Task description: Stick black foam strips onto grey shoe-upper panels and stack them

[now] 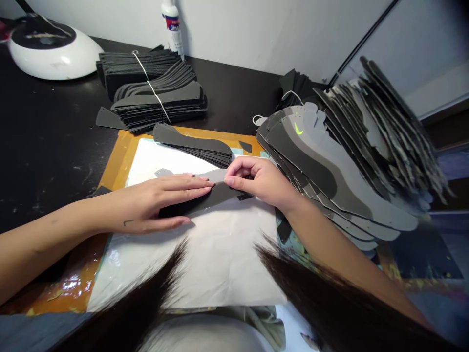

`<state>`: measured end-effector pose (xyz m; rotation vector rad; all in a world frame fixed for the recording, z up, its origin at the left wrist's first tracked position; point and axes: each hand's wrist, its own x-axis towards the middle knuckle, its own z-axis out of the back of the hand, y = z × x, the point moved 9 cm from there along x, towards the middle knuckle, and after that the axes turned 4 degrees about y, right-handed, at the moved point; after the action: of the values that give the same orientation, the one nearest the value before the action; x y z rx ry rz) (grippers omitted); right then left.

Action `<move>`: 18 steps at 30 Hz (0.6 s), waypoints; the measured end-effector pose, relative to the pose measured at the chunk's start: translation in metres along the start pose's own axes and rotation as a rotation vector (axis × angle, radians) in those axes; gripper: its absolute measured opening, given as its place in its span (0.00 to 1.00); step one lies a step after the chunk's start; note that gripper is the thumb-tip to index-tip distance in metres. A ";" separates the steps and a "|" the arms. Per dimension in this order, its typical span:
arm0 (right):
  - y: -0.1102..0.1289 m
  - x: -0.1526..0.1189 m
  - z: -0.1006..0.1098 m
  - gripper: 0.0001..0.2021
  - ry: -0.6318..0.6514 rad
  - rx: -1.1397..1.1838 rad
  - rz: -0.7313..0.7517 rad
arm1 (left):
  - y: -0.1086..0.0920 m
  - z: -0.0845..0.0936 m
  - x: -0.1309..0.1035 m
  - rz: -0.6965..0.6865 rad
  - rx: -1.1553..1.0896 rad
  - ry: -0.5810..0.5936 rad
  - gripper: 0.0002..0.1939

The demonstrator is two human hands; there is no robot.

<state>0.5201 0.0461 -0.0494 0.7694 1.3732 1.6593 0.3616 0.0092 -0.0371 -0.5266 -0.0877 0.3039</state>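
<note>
My left grip (157, 198) lay flat, fingers extended and thumb apart, over a dark curved piece (224, 192); I took that broad pressure to be for steadying it against the white sheet (205, 274). My right grip (262, 181) was closed, thumb and forefinger clamped on the upper edge of the same piece, where a light grey strip (216, 172) showed just beyond it. A small pinch there seemed to suit lining up two thin edges, while the spread fingers beside it bore down on the rest.

The dark piece was matt and smooth, with a gentle wave; the sheet under it looked papery and faintly creased. Just beyond both grips sat a fanned pile of dark strips (194, 143), near enough to reach, I judged. Farther off, ahead of my left grip, a bundle of dark pieces (157, 103) was cinched by a white tie (158, 95), presumably against sliding, on the glossy black bench (47, 161). Right of my right grip, curved layered panels (315, 156) overlapped like scales, banded in blacks and greys, their edges dotted with tiny holes.
</note>
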 end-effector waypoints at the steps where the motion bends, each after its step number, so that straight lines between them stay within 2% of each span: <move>1: 0.000 0.000 0.001 0.12 -0.011 -0.001 -0.007 | 0.001 0.000 0.000 0.008 -0.006 0.002 0.32; 7: -0.002 0.001 0.002 0.13 0.000 0.061 -0.039 | -0.002 0.004 0.001 -0.016 -0.015 -0.033 0.28; 13: -0.003 0.001 0.004 0.13 -0.025 0.073 -0.011 | -0.006 0.000 0.004 -0.041 0.019 -0.009 0.27; 16: 0.004 -0.001 0.005 0.13 -0.076 0.028 0.034 | -0.004 -0.001 0.004 -0.029 0.048 -0.010 0.29; 18: 0.011 -0.004 0.006 0.12 -0.130 -0.019 0.073 | -0.003 0.001 0.004 -0.047 0.018 -0.036 0.27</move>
<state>0.5246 0.0446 -0.0371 0.9098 1.2501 1.6458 0.3658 0.0085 -0.0346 -0.5004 -0.1318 0.2678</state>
